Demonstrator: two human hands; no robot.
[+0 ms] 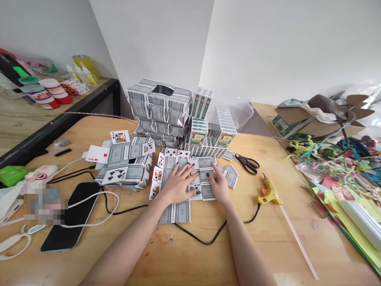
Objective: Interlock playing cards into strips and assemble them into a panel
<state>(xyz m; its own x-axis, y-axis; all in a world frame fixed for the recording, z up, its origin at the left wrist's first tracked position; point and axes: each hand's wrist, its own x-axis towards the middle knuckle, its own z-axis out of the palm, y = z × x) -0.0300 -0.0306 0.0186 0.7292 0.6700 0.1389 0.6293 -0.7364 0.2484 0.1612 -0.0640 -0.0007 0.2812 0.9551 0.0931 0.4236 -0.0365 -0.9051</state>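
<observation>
A flat layer of playing cards [169,174] lies on the table in front of me, mostly patterned backs up, with a few faces showing along its left side and middle. My left hand [178,183] rests palm down across it, fingers spread. At the layer's right side, my right hand [219,183] has its thumb on top of a card [208,191] and its fingers along the edge; its fingertips are partly hidden. Loose face-down cards [232,174] lie just beyond that hand. To the left sits a box-like form covered in cards [119,155].
Behind stand a stacked card-covered structure [163,107] and green card boxes [199,137]. Scissors [248,163] and a yellow glue gun [269,193] with a clear glue stick lie right. A phone [74,216] and white cables lie left; a black cord [205,241] crosses near my forearms.
</observation>
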